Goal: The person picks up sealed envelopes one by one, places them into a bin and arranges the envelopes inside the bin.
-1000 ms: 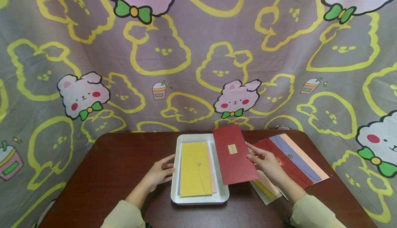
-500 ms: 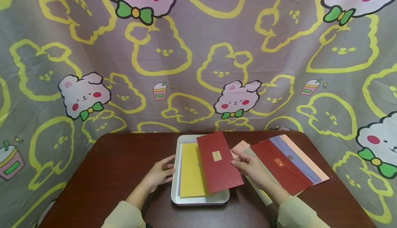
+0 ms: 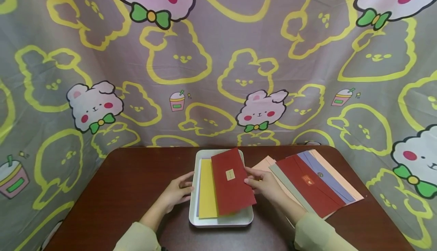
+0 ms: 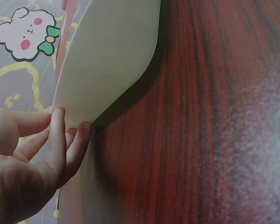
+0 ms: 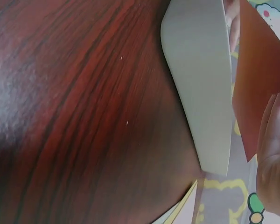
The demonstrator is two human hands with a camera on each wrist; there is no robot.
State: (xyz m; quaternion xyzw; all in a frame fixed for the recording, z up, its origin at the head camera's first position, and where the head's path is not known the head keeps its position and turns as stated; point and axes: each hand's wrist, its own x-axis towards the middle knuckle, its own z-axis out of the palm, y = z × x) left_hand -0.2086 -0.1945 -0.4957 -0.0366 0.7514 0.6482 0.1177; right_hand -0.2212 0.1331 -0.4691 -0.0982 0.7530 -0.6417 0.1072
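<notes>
In the head view a red envelope (image 3: 233,190) with a small cream label is held tilted over the white tray (image 3: 221,223), overlapping a yellow envelope (image 3: 207,190) that lies inside. My right hand (image 3: 264,184) pinches the red envelope by its right edge. The right wrist view shows that envelope (image 5: 261,79) above the tray rim, the fingers flat against its underside. On the other side, my left hand (image 3: 176,192) rests its fingertips against the tray's left wall. Seen from the left wrist, those fingers (image 4: 59,140) touch the tray's outer wall (image 4: 112,56), slightly bent.
Several envelopes are fanned out right of the tray: a dark red one (image 3: 307,180) with an orange label, a blue-purple one (image 3: 329,177) and a peach one (image 3: 341,179). A patterned curtain (image 3: 205,65) hangs behind the brown table (image 3: 112,190).
My right hand has carried the red envelope leftward from beside the tray to over it and the yellow envelope, uncovering more of the fanned envelopes. The left hand has stayed at the tray.
</notes>
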